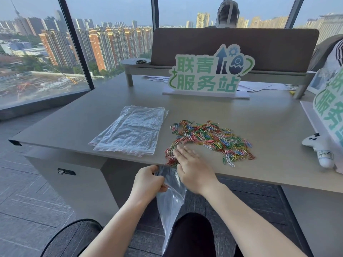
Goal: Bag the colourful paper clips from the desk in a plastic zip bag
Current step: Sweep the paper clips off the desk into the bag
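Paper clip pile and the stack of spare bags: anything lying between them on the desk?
No. In the head view, only bare desk separates the paper clip pile from the stack of spare bags.

Right hand (189,165) lies flat over the near-left corner of the paper clip pile (209,140), so the clips beneath it are out of sight. The mouth of the held zip bag (171,199) tucks behind the desk edge (130,160) and both hands; whether clips are inside, can't tell. Second sign (329,112) and white plush toy (319,152) run off the right edge. The bag stack (130,130): count unclear.
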Demonstrator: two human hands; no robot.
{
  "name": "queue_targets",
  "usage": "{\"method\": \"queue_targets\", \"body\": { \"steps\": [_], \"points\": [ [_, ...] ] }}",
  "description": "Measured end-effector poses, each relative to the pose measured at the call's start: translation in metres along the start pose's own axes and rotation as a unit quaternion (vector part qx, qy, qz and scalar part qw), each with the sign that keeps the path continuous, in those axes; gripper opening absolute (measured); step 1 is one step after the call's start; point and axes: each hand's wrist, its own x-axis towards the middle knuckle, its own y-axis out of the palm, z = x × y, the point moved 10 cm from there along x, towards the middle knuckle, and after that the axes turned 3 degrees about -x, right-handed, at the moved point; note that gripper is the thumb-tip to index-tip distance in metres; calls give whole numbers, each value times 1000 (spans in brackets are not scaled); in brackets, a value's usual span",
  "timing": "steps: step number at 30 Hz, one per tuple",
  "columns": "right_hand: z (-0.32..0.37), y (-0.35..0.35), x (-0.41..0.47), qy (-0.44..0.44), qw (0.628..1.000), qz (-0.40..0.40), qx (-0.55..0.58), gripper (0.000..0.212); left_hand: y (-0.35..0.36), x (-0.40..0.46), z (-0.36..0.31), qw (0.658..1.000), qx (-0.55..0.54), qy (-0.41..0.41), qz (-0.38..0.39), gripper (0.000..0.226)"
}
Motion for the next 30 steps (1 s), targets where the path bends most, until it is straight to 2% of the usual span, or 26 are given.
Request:
{"method": "queue_targets", "body": {
  "steps": [12,15,18,25,30],
  "points": [
    [33,3,-26,-24,1000,1,19,53,-8,0,2,1000,-12,0,-12,46],
    [37,-4,-30,-27,996,-18,83,52,-8,0,2,1000,-14,0,-12,47],
    [20,-19,-18,7,989,-54,139,52,-9,-3,0,1000,-10,2,-14,49],
    [-18,-10,30,70,997,17,15,55,-11,-10,-9,999,24,19,-13,49],
    [-18,-2,45,70,997,43,6,54,-11,-7,-8,1000,21,19,-10,53]
  ]
}}
